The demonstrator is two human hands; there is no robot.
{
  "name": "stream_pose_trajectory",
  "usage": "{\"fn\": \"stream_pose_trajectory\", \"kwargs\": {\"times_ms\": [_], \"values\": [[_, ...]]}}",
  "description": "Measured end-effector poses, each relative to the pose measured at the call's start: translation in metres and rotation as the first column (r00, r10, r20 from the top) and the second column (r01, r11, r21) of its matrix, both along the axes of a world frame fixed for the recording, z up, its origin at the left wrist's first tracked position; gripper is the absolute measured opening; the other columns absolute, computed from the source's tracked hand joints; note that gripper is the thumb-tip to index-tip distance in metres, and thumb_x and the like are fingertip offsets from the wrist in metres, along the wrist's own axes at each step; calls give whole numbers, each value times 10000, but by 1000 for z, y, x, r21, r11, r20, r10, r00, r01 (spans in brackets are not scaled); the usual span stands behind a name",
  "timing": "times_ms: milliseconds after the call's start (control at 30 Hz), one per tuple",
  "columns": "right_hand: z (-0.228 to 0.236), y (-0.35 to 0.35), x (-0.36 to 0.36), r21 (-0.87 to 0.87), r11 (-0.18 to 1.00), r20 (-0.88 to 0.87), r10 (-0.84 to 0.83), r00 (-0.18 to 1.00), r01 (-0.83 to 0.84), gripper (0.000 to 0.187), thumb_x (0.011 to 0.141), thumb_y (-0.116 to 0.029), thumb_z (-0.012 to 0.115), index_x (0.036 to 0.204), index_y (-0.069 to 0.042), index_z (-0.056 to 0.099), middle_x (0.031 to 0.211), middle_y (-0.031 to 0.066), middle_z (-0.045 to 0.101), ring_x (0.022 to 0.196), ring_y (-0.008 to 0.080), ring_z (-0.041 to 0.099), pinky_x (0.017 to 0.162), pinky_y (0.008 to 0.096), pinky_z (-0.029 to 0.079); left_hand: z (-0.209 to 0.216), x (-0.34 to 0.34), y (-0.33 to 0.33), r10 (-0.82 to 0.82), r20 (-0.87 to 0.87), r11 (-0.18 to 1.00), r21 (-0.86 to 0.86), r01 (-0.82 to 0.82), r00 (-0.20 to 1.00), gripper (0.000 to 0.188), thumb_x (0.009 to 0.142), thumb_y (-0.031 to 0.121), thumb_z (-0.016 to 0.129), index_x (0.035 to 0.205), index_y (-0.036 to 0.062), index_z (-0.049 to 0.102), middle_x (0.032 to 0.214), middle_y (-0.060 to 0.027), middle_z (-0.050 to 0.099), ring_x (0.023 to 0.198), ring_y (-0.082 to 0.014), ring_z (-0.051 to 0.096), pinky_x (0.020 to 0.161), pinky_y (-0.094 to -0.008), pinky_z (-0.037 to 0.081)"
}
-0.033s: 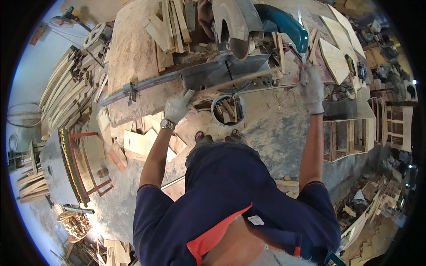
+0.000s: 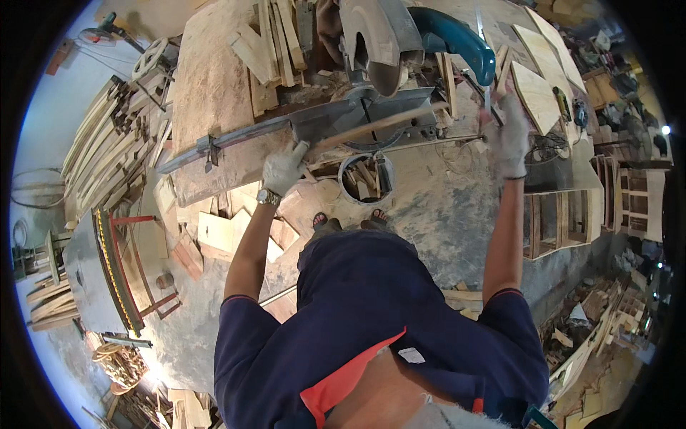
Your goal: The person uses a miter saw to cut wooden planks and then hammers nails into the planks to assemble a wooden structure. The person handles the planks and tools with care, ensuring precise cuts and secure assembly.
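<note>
My left hand [image 2: 284, 170], in a pale work glove with a watch at the wrist, is closed round the near end of a narrow wooden strip [image 2: 386, 125]. The strip slants up to the right across the grey fence of the miter saw [image 2: 380, 46], below its blade guard. The saw's blue-green handle [image 2: 464, 50] is raised at the top. My right hand [image 2: 511, 139], also gloved, is right of the saw base and below the handle, apart from it. Motion smears its fingers, so its grip is unclear.
A round bucket [image 2: 344, 187] of wood offcuts stands below the saw. Loose boards [image 2: 229, 225] lie on the floor at left. Wooden strips [image 2: 275, 43] rest on the dusty bench [image 2: 214, 79]. Flat panels [image 2: 536, 93] and an open wooden frame [image 2: 561, 222] are at right.
The wooden strip has tilted, its far end rising away from me. My right hand has shifted slightly right and upward. The saw has stayed in place.
</note>
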State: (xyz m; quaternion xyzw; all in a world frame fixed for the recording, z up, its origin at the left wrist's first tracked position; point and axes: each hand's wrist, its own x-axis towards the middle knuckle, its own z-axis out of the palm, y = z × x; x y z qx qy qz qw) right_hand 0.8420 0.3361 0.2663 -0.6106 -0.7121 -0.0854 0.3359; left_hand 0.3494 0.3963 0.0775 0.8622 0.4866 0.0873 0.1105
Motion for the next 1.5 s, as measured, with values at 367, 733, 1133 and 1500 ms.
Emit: {"fn": "stream_pose_trajectory", "kwargs": {"times_ms": [367, 733, 1133, 1500], "values": [[146, 117, -112, -503, 832, 427, 2, 904, 235, 499, 1015, -442, 637, 1297, -32, 670, 1108, 193, 735, 1040, 314, 717, 898, 433, 547, -58, -45, 80, 162, 19, 980, 112, -163, 987, 606, 870, 315, 765, 1397, 105, 551, 1339, -203, 643, 1242, -429, 609, 1084, -559, 445], [150, 142, -117, -565, 779, 413, -20, 911, 273, 576, 844, -439, 692, 1262, -45, 657, 1188, 286, 724, 1135, 443, 689, 961, 508, 538, -60, -70, 87, 184, -53, 978, 110, -177, 982, 564, 840, 290, 776, 1321, 60, 593, 1307, -190, 652, 1262, -402, 589, 1093, -541, 416], [147, 143, -117, -534, 805, 407, -23, 913, 258, 551, 832, -397, 682, 1239, -26, 667, 1166, 294, 725, 1121, 448, 686, 969, 501, 532, -54, -70, 67, -4, -9, 986, -167, 2, 1000, 326, 947, 411, 620, 1020, 104, 704, 917, -207, 734, 915, -444, 702, 782, -556, 545], [136, 149, -102, -481, 849, 426, 7, 905, 219, 527, 837, -399, 681, 1197, -14, 685, 1131, 290, 732, 1099, 452, 691, 955, 504, 538, -58, -62, 79, 189, 9, 954, -238, -182, 982, 484, 965, 548, 593, 993, 111, 801, 973, -216, 758, 950, -437, 718, 825, -538, 557]]}}
